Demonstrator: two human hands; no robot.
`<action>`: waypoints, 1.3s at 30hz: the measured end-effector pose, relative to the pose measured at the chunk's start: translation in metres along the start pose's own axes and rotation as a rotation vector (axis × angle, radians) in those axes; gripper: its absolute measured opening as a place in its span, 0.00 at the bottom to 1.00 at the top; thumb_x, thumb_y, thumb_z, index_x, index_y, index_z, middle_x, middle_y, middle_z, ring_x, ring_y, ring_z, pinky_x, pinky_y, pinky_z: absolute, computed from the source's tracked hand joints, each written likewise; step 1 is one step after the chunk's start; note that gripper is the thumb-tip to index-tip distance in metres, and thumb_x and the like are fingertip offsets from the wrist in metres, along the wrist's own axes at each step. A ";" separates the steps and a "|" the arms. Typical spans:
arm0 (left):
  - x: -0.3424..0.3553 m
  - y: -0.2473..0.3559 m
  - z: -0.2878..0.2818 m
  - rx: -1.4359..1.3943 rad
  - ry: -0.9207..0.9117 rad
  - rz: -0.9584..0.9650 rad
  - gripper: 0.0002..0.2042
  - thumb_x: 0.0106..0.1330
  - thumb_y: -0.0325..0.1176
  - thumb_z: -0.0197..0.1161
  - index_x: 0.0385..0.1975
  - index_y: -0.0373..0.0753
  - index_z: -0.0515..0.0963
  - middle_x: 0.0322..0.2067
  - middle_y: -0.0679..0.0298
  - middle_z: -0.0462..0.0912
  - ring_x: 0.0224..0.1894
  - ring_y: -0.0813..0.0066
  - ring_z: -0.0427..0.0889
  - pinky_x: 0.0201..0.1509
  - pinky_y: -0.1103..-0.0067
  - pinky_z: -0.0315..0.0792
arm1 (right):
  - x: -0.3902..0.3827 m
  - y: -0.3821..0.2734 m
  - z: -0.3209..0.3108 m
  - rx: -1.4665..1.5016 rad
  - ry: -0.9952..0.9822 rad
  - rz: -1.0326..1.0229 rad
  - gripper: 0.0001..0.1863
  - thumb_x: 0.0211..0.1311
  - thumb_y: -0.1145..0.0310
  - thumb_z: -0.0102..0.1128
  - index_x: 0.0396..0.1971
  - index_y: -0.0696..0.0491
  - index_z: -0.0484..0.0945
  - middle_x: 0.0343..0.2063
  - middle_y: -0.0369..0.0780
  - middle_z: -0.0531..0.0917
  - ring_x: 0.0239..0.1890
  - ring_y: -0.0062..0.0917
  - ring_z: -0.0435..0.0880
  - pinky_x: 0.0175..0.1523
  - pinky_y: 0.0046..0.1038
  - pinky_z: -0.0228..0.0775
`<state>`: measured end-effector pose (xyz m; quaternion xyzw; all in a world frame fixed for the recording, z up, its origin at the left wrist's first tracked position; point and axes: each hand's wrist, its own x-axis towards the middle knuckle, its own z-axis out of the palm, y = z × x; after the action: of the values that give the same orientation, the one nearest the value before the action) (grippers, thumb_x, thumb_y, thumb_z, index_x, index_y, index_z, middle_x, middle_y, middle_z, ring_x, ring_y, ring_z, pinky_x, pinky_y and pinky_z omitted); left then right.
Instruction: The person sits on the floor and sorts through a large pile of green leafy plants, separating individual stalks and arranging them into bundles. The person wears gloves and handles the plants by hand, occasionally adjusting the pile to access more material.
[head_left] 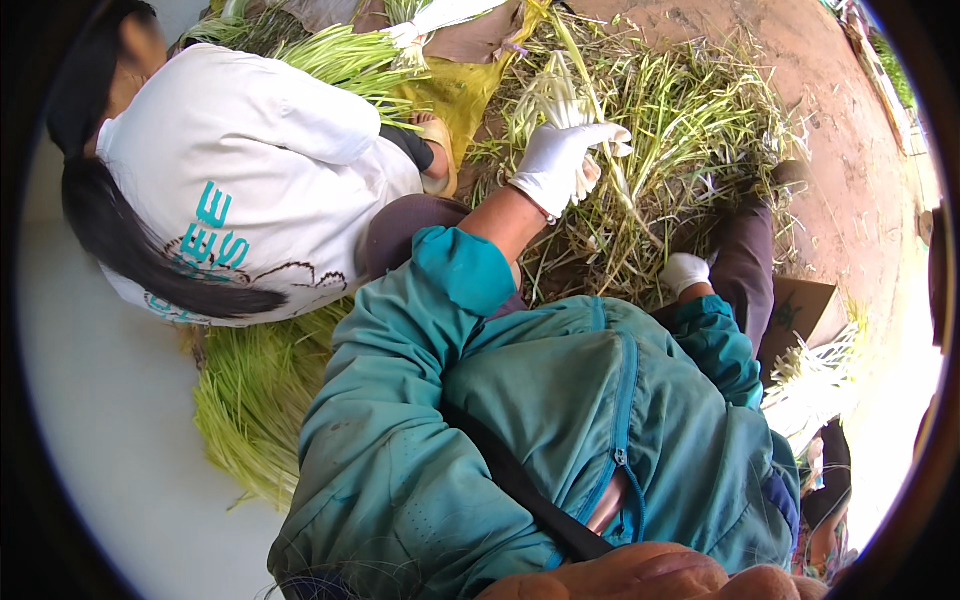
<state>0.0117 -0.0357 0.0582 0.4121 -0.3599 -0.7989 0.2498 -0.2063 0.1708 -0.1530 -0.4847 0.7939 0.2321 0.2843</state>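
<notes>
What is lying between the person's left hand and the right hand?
In the head view, part of a loose heap of green and dry stalks shows between the left hand and the right hand.

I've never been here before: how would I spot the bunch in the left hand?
Find the turquoise jacket and follow its left sleeve up to the white-gloved left hand. The whitish bunch sticks out above, gripped, unlike the loose heap beside it.
</notes>
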 end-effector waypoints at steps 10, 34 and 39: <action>-0.002 -0.009 0.006 0.104 -0.038 -0.120 0.09 0.56 0.36 0.66 0.32 0.39 0.82 0.18 0.69 0.78 0.09 0.86 0.62 0.09 0.86 0.53 | -0.070 -0.079 -0.127 1.361 0.022 -0.713 0.17 0.59 0.72 0.62 0.49 0.58 0.76 0.44 0.36 0.80 0.45 0.15 0.76 0.50 0.20 0.71; 0.004 -0.058 0.014 0.058 -0.157 -0.176 0.11 0.60 0.31 0.64 0.42 0.36 0.79 0.30 0.67 0.83 0.13 0.85 0.68 0.14 0.87 0.62 | -0.082 -0.060 -0.124 1.931 0.248 -0.410 0.02 0.62 0.72 0.57 0.33 0.52 0.78 0.28 0.35 0.83 0.21 0.11 0.76 0.24 0.11 0.63; 0.012 -0.075 0.009 0.097 -0.107 -0.122 0.10 0.53 0.31 0.70 0.31 0.34 0.79 0.18 0.64 0.77 0.10 0.80 0.69 0.13 0.82 0.61 | -0.078 -0.080 -0.120 1.770 0.215 -0.453 0.03 0.60 0.76 0.59 0.34 0.55 0.78 0.27 0.34 0.81 0.25 0.14 0.78 0.31 0.15 0.70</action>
<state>-0.0101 0.0051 -0.0025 0.4017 -0.3849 -0.8153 0.1608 -0.1327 0.1088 -0.0200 -0.2533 0.5904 -0.5677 0.5148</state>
